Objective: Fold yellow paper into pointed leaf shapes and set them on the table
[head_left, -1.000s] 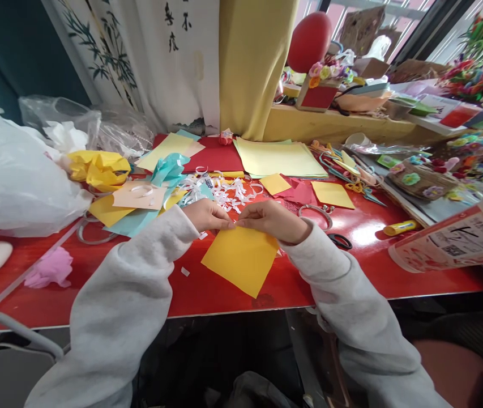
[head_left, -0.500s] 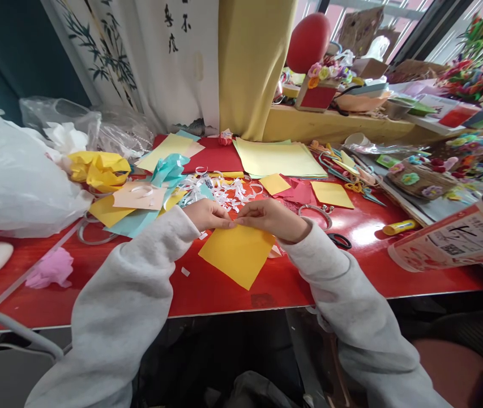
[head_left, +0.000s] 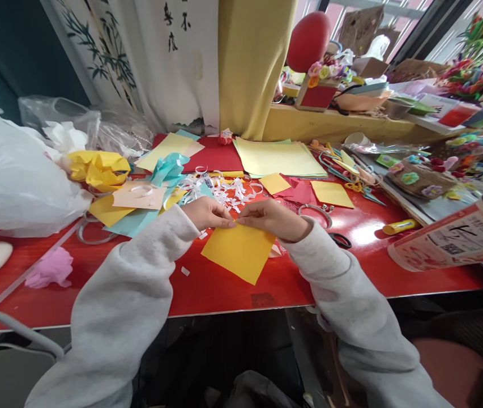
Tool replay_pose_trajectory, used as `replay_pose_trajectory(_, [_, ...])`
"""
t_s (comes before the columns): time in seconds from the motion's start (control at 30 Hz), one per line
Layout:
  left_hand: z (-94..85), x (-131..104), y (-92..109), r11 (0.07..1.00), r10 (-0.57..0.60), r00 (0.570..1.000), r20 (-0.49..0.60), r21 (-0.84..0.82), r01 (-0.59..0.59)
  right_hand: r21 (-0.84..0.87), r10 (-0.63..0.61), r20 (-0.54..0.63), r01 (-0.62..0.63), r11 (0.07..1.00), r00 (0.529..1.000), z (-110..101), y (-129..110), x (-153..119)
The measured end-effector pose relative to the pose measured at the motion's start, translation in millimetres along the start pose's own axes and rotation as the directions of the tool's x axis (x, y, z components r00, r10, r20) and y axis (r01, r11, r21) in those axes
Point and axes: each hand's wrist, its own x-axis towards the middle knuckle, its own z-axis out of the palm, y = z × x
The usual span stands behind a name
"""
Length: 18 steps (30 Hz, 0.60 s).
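Observation:
A square of yellow-orange paper point(head_left: 241, 252) hangs from my fingertips above the red table, one corner pointing down toward the front edge. My left hand point(head_left: 209, 214) pinches its upper edge, fingers closed. Close beside it my right hand point(head_left: 269, 218) also pinches that edge, the two sets of fingertips almost touching. The paper's top corner is hidden by the fingers. Just behind my hands lies a heap of curled white paper strips point(head_left: 235, 192). Small yellow squares point(head_left: 332, 194) and crumpled red paper point(head_left: 296, 191) rest beyond my right hand.
Black-handled scissors point(head_left: 340, 241) lie right of my right sleeve. A large paper cup point(head_left: 453, 235) leans at the right, near a yellow glue stick point(head_left: 400, 226). Pale yellow sheets point(head_left: 279, 157) are stacked at the back. A white plastic bag point(head_left: 20, 175) fills the left side.
The yellow-orange paper has tilted slightly, its lower corner swinging a little right and up. Both hands keep their pinch in nearly the same place.

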Motion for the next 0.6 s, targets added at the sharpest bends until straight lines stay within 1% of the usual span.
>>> replay_pose_trajectory(0.1, [-0.8, 0.1, -0.3, 1.000, -0.015, 0.999, 0.036, -0.015, 0.016, -0.005, 0.008, -0.033, -0.008, 1.000, 0.999, -1.1, -1.3, -0.8])
replay_pose_trajectory(0.17, [-1.4, 0.5, -1.3, 1.000, -0.011, 0.999, 0.045, -0.009, 0.011, 0.021, 0.017, -0.011, -0.017, 1.000, 1.000, -1.7, -1.4, -1.3])
replay_pose_trajectory(0.27, [-1.0, 1.3, -2.7, 1.000, 0.012, 1.000, 0.012, 0.026, -0.012, 0.066, 0.014, 0.022, -0.015, 0.998, 1.000, -1.6, -0.5, -1.6])
replay_pose_trajectory(0.33, [-0.1, 1.7, -3.2, 0.999, 0.023, 1.000, -0.008, 0.025, -0.023, 0.058, 0.016, -0.004, -0.016, 0.998, 1.000, -0.9, 0.3, -1.4])
replay_pose_trajectory(0.43, [1.3, 2.1, -3.6, 0.999, 0.004, 1.000, 0.003, -0.034, -0.004, 0.036, 0.019, -0.038, -0.018, 0.999, 0.999, 0.1, 0.8, -0.7])
replay_pose_trajectory(0.5, [1.7, 2.4, -3.9, 0.998, -0.011, 1.000, 0.009, -0.066, 0.012, 0.038, 0.015, -0.041, -0.014, 0.999, 0.999, 0.5, 0.9, -0.2])
replay_pose_trajectory(0.6, [1.8, 2.8, -3.9, 0.999, 0.004, 1.000, -0.029, -0.042, -0.005, 0.038, 0.018, -0.028, -0.017, 0.999, 0.999, 0.8, 1.3, 0.5])
